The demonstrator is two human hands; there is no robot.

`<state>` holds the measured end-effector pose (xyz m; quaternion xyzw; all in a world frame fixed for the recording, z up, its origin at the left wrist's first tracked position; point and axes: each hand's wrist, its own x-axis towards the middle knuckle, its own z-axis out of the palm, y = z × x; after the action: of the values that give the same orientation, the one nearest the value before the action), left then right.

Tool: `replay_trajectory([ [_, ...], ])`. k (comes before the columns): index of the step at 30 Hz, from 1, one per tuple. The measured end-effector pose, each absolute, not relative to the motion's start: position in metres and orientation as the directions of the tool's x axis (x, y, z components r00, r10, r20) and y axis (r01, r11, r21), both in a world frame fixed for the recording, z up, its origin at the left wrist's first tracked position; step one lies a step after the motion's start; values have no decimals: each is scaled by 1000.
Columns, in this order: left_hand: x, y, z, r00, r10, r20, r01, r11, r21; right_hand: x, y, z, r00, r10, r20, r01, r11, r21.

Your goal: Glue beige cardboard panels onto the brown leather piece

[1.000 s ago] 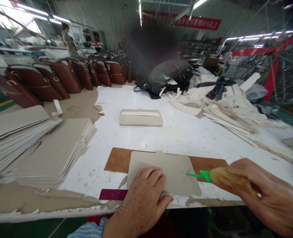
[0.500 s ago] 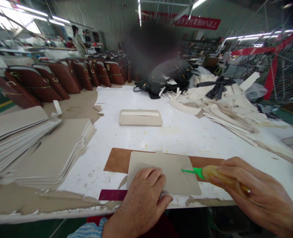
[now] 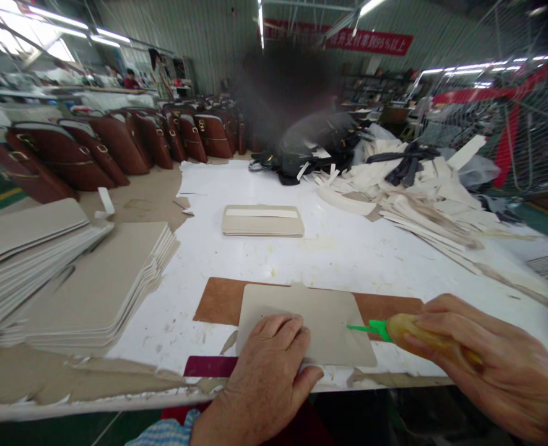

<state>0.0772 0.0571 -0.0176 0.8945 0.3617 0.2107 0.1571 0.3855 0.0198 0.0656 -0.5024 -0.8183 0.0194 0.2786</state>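
A beige panel with rounded corners and a small tab on its far edge lies over a brown strip at the near side of the table. My left hand rests flat on the panel's left part, fingers stretched out. In my right hand is an awl with a yellow handle and a thin green point. The point is over the panel's right part; whether it touches cannot be told. A dark magenta strip sticks out beside my left wrist.
A small stack of beige pieces lies ahead. Larger beige panels are piled at left, with brown bags standing behind. Black bags and pale scraps heap up at the back and right. The table's near edge is ragged.
My right hand has moved a little to the right and nearer with the awl, its point shifting across the panel. The left hand and the panel stay in place.
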Motion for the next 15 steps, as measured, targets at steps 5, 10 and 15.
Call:
replay_trajectory([
  [5, 78, 57, -16, 646, 711, 278, 578, -694, 429, 379, 20, 65, -341, 822, 456, 790, 514, -334],
  [10, 77, 56, -20, 643, 711, 283, 581, -694, 425, 369, 25, 68, -365, 789, 495, 775, 552, -309],
  [15, 77, 55, -22, 645, 708, 288, 576, -698, 425, 367, 31, 72, -374, 762, 529, 784, 564, -258],
])
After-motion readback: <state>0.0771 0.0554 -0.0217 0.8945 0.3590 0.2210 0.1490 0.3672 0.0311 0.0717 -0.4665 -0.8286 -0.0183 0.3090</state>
